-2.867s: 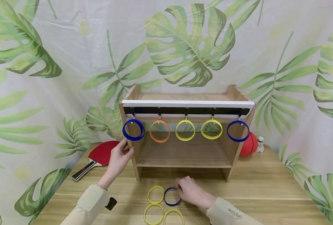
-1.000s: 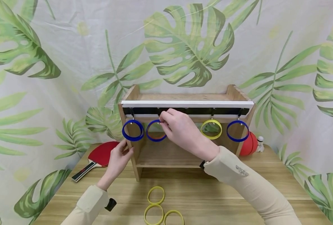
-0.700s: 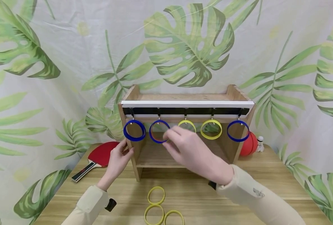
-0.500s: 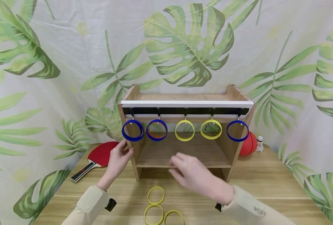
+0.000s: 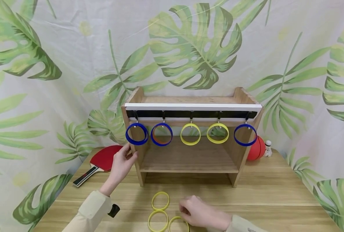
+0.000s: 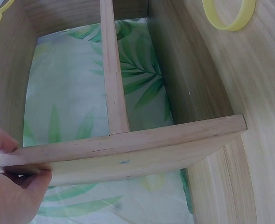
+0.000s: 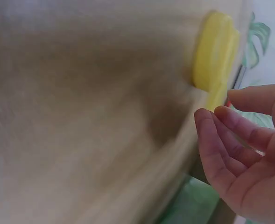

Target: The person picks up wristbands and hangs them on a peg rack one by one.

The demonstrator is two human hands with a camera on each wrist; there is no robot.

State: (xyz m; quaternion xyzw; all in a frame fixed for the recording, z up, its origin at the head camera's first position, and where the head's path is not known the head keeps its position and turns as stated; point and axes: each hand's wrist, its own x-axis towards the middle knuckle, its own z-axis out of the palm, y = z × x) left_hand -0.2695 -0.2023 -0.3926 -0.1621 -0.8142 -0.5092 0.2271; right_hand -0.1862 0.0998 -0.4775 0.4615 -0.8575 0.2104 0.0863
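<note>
My left hand (image 5: 123, 161) grips the left side board of a wooden shelf (image 5: 189, 158), thumb and fingers on either side of its edge in the left wrist view. Low over the table, my right hand (image 5: 199, 211) has its curved fingertips beside a yellow ring (image 5: 176, 217); the right wrist view shows thumb and fingers apart, nothing between them. A second yellow ring (image 5: 160, 192) and a third yellow ring (image 5: 148, 221) lie to the left. From the shelf's hooks hang blue rings (image 5: 137, 144), an orange ring (image 5: 161, 142) with a blue one, and two yellow rings (image 5: 190, 144).
A red table tennis bat (image 5: 105, 158) lies left of the shelf. Behind the shelf's right side are a red ball (image 5: 256, 149) and a shuttlecock (image 5: 268, 149). A leaf-patterned cloth (image 5: 73, 48) hangs behind the table.
The blue ring from the table now hangs on the second hook with the orange one. My right hand released it and came down towards the yellow rings. My left hand stayed put.
</note>
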